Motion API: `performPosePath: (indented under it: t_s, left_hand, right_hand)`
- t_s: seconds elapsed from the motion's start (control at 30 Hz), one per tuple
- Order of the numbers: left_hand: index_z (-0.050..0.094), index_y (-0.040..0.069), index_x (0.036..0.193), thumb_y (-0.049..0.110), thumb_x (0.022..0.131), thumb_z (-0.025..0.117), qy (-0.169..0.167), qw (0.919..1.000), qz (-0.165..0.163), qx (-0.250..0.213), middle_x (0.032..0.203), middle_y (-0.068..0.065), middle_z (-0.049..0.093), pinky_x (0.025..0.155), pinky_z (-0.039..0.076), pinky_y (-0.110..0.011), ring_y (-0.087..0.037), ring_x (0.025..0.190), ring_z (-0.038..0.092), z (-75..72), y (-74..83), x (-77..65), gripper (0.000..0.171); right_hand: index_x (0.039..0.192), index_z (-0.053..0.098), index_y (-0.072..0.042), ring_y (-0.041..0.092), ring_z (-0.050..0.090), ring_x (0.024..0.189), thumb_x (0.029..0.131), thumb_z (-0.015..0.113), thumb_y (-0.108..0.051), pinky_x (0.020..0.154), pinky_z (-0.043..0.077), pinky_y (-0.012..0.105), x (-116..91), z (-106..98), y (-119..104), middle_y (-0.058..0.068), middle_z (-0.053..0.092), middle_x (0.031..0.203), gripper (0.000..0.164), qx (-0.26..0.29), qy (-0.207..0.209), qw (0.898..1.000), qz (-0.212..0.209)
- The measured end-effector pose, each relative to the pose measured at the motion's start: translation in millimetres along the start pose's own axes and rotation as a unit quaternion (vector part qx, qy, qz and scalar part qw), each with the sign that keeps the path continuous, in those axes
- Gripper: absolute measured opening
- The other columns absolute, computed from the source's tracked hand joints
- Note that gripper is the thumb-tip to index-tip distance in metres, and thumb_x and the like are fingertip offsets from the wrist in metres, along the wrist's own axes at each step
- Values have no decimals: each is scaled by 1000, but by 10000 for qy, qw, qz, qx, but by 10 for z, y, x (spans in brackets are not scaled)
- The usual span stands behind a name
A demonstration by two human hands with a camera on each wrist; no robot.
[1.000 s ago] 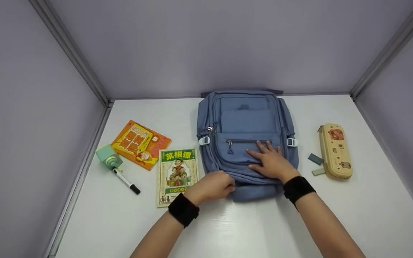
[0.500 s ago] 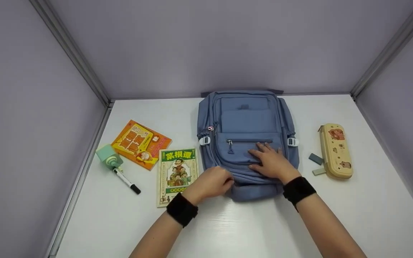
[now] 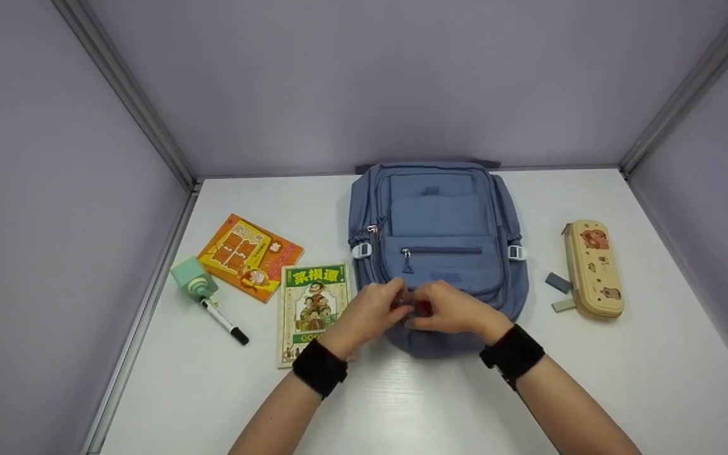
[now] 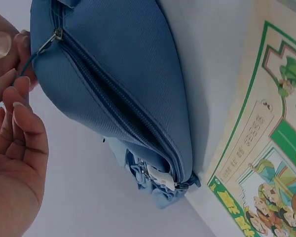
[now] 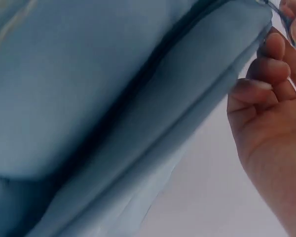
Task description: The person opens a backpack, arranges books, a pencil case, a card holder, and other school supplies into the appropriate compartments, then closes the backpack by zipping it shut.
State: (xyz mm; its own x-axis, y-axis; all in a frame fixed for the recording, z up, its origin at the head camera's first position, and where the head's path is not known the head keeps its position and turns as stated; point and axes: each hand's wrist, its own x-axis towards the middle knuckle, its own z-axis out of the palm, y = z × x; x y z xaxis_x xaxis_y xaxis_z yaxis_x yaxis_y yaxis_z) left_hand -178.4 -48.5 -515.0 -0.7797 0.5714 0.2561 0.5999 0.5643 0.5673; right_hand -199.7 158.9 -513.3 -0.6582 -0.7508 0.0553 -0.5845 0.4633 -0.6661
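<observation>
A blue backpack (image 3: 443, 215) lies front side up on the white table. At its lower left corner my left hand (image 3: 367, 316) pinches a zipper pull (image 4: 25, 68); the cord runs taut from the metal slider (image 4: 57, 34). Below the slider in the left wrist view, the zipper gap (image 4: 121, 106) stands parted along the bag's side. My right hand (image 3: 455, 306) meets the left there, thumb and index finger bent around the same spot. Its other fingers curl beside the bag's edge in the right wrist view. I cannot tell whether it grips the pull too.
Left of the bag lie a green-and-cream book (image 3: 315, 309), an orange book (image 3: 247, 256), a mint-green bottle-shaped thing (image 3: 192, 277) and a black-capped marker (image 3: 225, 322). On the right are a yellow pencil case (image 3: 594, 268) and two small blocks, dark (image 3: 558, 282) and pale (image 3: 564, 306).
My right hand has left the bag's front, where it lay flat, and moved left and down to meet my left hand. The left hand stays at the lower left corner.
</observation>
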Motion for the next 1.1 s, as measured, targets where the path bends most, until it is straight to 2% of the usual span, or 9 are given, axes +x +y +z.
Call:
performPosePath:
  t_s: [0.17,0.23,0.4,0.47,0.57,0.7,0.83,1.0,1.1]
  left_hand:
    - [57,9,98,19,93,70,148,9995,258,-103,79,-1,64,56,47,-20,-10,66,60,28,1,-16,18]
    - [57,10,96,21,93,70,235,9989,337,-222,77,-1,64,56,46,-19,-9,64,59,28,-6,-21,18]
    - [61,12,96,24,100,59,249,9969,461,-592,76,3,64,57,47,-19,-5,64,58,31,-71,-23,13]
    - [64,12,99,20,101,55,229,9975,512,-436,83,3,65,64,49,-20,-5,72,60,45,-130,-25,12]
    - [68,12,108,15,97,58,138,9975,668,164,102,0,66,85,49,-27,-12,95,61,66,-247,-36,15]
    - [68,11,121,23,97,64,-349,9916,906,853,122,-1,65,108,36,-39,-18,118,56,104,-399,-81,28]
    - [64,12,131,32,98,61,-781,9866,799,1191,126,-2,64,112,31,-41,-17,119,57,156,-477,-111,38]
    - [64,12,131,34,100,56,-808,9860,678,1295,127,-2,64,112,31,-39,-17,119,58,185,-502,-115,38]
    - [66,12,127,35,101,54,-726,9859,619,1373,123,-2,66,110,33,-38,-16,116,60,190,-483,-102,36]
  right_hand:
    - [91,67,-18,3,55,66,88,75,-32,60,47,25,39,91,-49,-13,62,79,17,22,323,9993,-198]
    - [91,67,-17,2,56,68,90,74,-30,68,47,29,41,109,-58,-13,64,82,14,-31,415,9989,-230]
    - [89,66,-12,4,53,65,91,70,-15,65,46,29,18,92,-56,-10,61,78,6,26,392,9992,-100]
    - [87,66,-11,4,53,63,90,69,-8,58,47,26,5,72,-46,-9,59,75,5,26,323,9995,-50]
    - [84,66,-14,4,52,60,85,67,-3,56,46,24,-10,43,-35,-11,58,72,11,-88,258,9996,4]
    - [81,65,-18,4,52,58,88,68,-10,56,45,26,-23,22,-39,-14,56,69,11,-273,123,9995,62]
    - [80,67,-20,2,52,57,91,72,-22,63,45,29,-25,30,-59,-16,57,68,13,-445,-11,9987,260]
    - [79,71,-20,2,53,60,88,76,-27,87,45,44,-30,51,-119,-18,58,68,13,-857,-184,9948,513]
    - [70,68,-21,0,49,52,87,76,-32,77,51,41,-38,94,-159,-19,53,59,22,-1245,-126,9912,434]
